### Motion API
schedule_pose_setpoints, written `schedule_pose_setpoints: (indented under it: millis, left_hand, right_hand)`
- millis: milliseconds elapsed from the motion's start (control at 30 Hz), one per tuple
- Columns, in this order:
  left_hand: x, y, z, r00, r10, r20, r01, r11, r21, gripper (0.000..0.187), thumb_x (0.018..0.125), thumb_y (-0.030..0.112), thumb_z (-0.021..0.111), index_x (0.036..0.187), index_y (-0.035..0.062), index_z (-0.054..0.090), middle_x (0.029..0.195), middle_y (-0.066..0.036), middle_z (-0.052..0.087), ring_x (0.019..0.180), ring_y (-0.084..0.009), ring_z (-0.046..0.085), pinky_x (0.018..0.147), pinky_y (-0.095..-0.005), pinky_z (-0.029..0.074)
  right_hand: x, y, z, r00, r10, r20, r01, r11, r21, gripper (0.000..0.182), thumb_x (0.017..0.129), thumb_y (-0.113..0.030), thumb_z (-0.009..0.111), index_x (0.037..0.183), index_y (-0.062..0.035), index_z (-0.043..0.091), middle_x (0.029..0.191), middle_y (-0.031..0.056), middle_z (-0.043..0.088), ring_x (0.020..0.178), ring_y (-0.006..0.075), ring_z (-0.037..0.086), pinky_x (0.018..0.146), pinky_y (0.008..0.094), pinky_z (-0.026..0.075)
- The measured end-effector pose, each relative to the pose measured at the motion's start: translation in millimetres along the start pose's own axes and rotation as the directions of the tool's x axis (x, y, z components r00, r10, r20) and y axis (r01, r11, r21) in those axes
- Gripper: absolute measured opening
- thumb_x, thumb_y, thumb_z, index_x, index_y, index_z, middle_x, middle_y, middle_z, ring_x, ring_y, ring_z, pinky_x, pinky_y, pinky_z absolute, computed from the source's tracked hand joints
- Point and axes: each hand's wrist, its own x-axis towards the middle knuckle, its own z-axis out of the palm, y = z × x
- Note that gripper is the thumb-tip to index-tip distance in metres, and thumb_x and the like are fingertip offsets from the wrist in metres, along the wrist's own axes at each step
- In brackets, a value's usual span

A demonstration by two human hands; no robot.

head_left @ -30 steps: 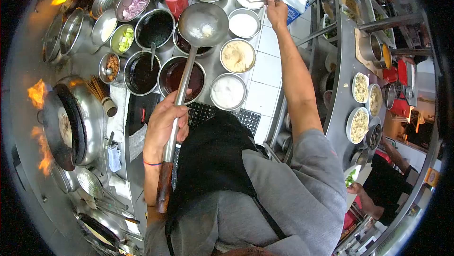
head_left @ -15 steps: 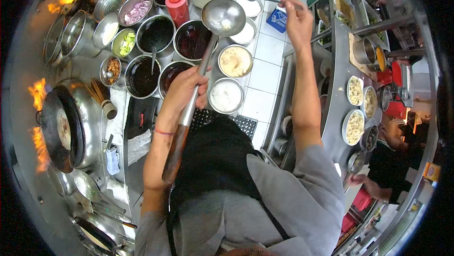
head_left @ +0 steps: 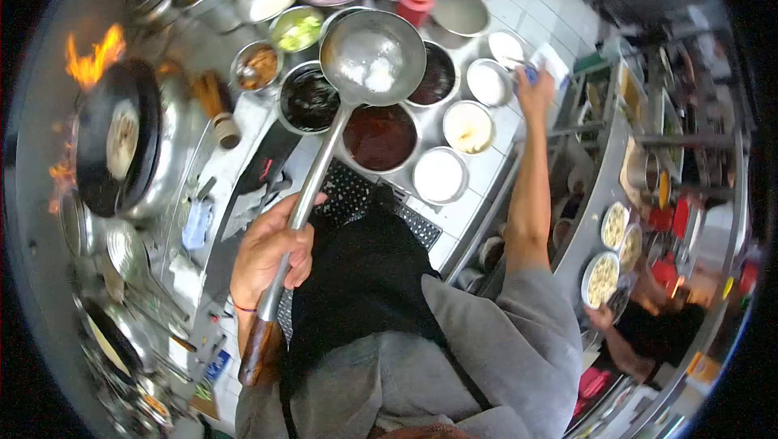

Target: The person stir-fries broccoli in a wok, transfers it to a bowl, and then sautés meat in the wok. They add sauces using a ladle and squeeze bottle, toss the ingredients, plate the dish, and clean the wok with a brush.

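My left hand (head_left: 271,252) is wrapped round the shaft of a big ladle (head_left: 334,135) with a brown wooden grip. The ladle's bowl is raised over the pots, and small white clumps lie in it. My right hand (head_left: 535,86) reaches to a bowl of white powder (head_left: 506,47) at the far end of the row. Its fingers are closed on a small spoon (head_left: 519,62), mostly hidden and blurred. A blue-and-white packet (head_left: 553,62) shows just behind that hand. Closer to me are a second white-powder bowl (head_left: 487,82), a pale yellow paste (head_left: 468,127) and another white bowl (head_left: 440,175).
A wok (head_left: 121,139) sits over flames (head_left: 93,54) on the left. Pots of dark sauce (head_left: 381,139), a red bottle (head_left: 415,3) and a bowl of chopped greens (head_left: 298,29) fill the middle. At the right, a person's hand (head_left: 600,317) is by filled white dishes (head_left: 601,279).
My view has turned, shifting the pots. The ladle holds more white clumps than before. My right hand and spoon have come down to the far white-powder bowl.
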Motion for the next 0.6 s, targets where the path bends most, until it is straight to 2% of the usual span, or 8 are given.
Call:
schedule_pose_setpoints:
  millis: [67,133,200,267,300,433,500,600]
  left_hand:
    - [-20,5,-13,0.996,0.085,-0.041,-0.086,0.996,-0.028,0.051,0.084,-0.001,0.047,0.133,-0.0074,0.04,0.056,-0.003,0.041,0.033,-0.011,0.039,0.033,-0.0238,0.035]
    - [-41,13,-31,0.975,0.176,-0.134,-0.181,0.983,-0.026,0.047,0.086,-0.002,0.046,0.133,-0.0064,0.042,0.057,-0.002,0.041,0.035,-0.0108,0.04,0.033,-0.0234,0.034]
    - [-49,21,-51,0.933,0.283,-0.22,-0.31,0.945,-0.1,0.044,0.088,0.001,0.048,0.132,-0.0034,0.044,0.059,-0.001,0.042,0.037,-0.0106,0.04,0.033,-0.0237,0.034]
    - [-40,32,-80,0.883,0.39,-0.26,-0.416,0.908,-0.051,0.041,0.09,0.007,0.05,0.13,0.0,0.048,0.061,-0.001,0.045,0.044,-0.0105,0.046,0.04,-0.0247,0.036]
    - [-34,41,-92,0.832,0.459,-0.31,-0.463,0.884,0.067,0.041,0.089,0.008,0.05,0.13,0.0021,0.048,0.063,-0.002,0.049,0.051,-0.0109,0.051,0.045,-0.0249,0.039]
    - [3,75,-151,0.594,0.693,-0.409,-0.664,0.709,0.237,0.039,0.091,0.012,0.05,0.127,-0.0021,0.05,0.069,-0.003,0.055,0.062,-0.0118,0.056,0.06,-0.024,0.046]
    - [5,93,-190,0.532,0.751,-0.391,-0.656,0.657,0.37,0.037,0.092,0.016,0.051,0.124,-0.003,0.053,0.073,-0.008,0.061,0.068,-0.0153,0.059,0.065,-0.0284,0.048]
    - [-16,95,-259,0.281,0.907,-0.313,-0.27,0.388,0.881,0.034,0.093,0.02,0.054,0.118,-0.0036,0.057,0.083,-0.015,0.064,0.075,-0.0225,0.062,0.07,-0.0336,0.05]
  right_hand:
    - [-13,-81,-84,0.993,0.117,0.004,-0.116,0.99,-0.084,0.064,0.077,-0.029,0.077,0.121,0.0108,0.053,0.11,0.0279,0.06,0.092,0.0416,0.06,0.082,0.0471,0.047]
    - [-44,-128,-110,0.998,0.061,-0.029,-0.051,0.966,0.255,0.054,0.087,-0.017,0.067,0.129,0.0108,0.047,0.111,0.023,0.061,0.1,0.033,0.061,0.089,0.041,0.048]
    - [-77,-220,-142,0.903,0.127,0.41,-0.355,0.758,0.547,0.045,0.092,-0.019,0.061,0.13,0.0037,0.051,0.108,0.0174,0.063,0.101,0.0257,0.061,0.091,0.0353,0.047]
    - [-103,-317,-174,0.593,-0.099,0.799,-0.588,0.625,0.514,0.037,0.098,-0.025,0.053,0.125,0.0002,0.057,0.106,0.0131,0.064,0.096,0.018,0.06,0.088,0.0308,0.047]
    - [-124,-347,-160,0.548,-0.494,0.675,-0.534,0.415,0.737,0.038,0.1,-0.028,0.047,0.122,0.0015,0.057,0.104,0.0133,0.064,0.094,0.0157,0.06,0.083,0.0315,0.049]
    - [-152,-508,-179,-0.077,-0.75,0.657,-0.997,0.056,-0.053,0.036,0.1,-0.029,0.044,0.122,-0.0014,0.05,0.092,0.0123,0.063,0.08,0.0201,0.063,0.067,0.0348,0.053]
    - [-157,-532,-106,-0.161,-0.946,0.283,-0.986,0.142,-0.085,0.033,0.1,-0.025,0.045,0.125,-0.004,0.047,0.081,0.0102,0.061,0.057,0.0197,0.059,0.05,0.0323,0.05]
    - [-165,-610,-90,0.047,-0.691,0.721,-0.714,0.482,0.508,0.031,0.097,-0.017,0.047,0.125,-0.004,0.047,0.074,0.01,0.059,0.045,0.0186,0.052,0.041,0.031,0.043]
